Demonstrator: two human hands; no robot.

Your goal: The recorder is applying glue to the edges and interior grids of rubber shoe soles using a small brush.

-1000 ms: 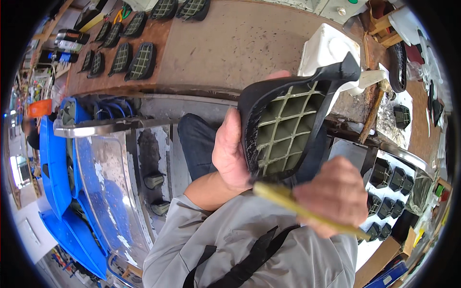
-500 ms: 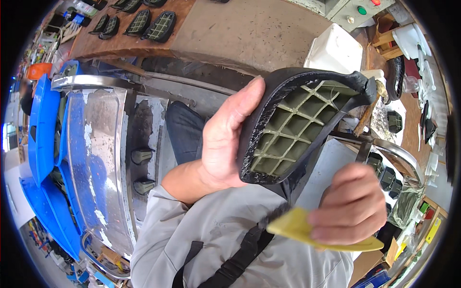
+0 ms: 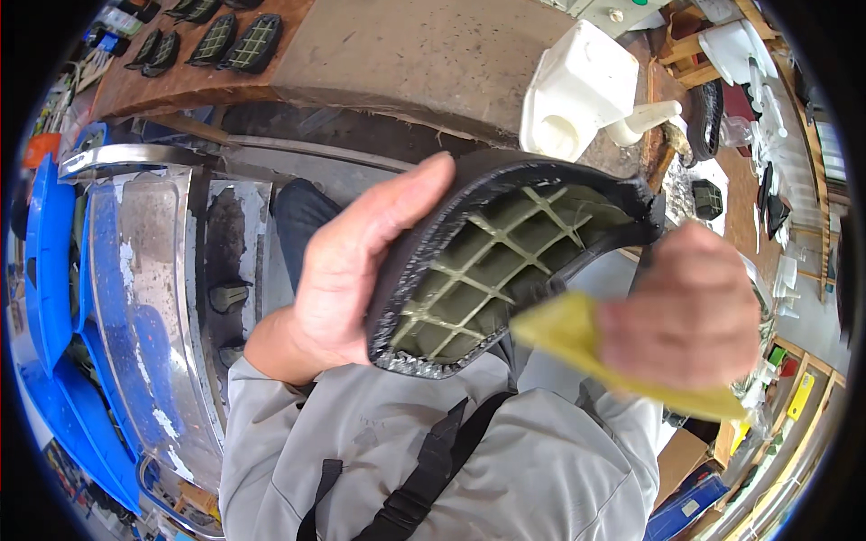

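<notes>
Big blue-and-metal machine frame (image 3: 135, 298) fills the left side, with a white plastic container (image 3: 577, 90) on the brown bench top behind. Black curved molded part with a yellowish grid inside (image 3: 492, 270) sits held up close at centre, left hand (image 3: 352, 270) gripping its left edge, fingers along the rim. Right hand (image 3: 690, 302) is clenched around a yellow tool (image 3: 586, 338), its tip touching the part's lower right rim.

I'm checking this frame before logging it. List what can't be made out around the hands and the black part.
Head view only:
- Right hand: blurred, so its grip on the yellow tool is unclear.
- Yellow tool: middle hidden by the right hand; tip blurred.
- Black part: outer face turned away; only the ribbed inside shows. Left edge covered by the left hand.
- Similar black parts on the bench: too small for detail.
</notes>
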